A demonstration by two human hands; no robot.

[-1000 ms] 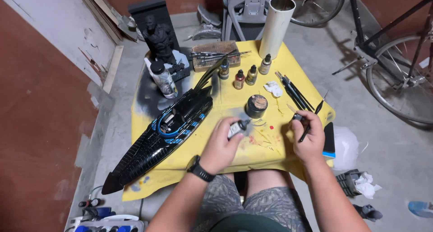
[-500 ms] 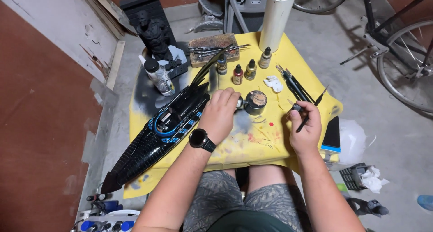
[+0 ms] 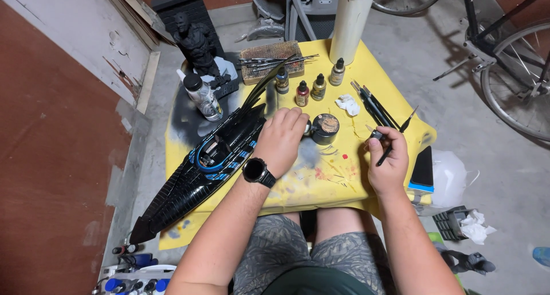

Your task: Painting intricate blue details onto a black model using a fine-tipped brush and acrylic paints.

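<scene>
A grey concrete floor (image 3: 458, 71) runs under the small table (image 3: 395, 83), which is draped in a paint-stained yellow cloth. To the left stands a reddish-brown wall (image 3: 51, 174) with a worn white board (image 3: 86, 37) leaning against it. A bicycle (image 3: 510, 71) is parked at the far right, a grey chair frame (image 3: 312, 14) behind the table.
</scene>
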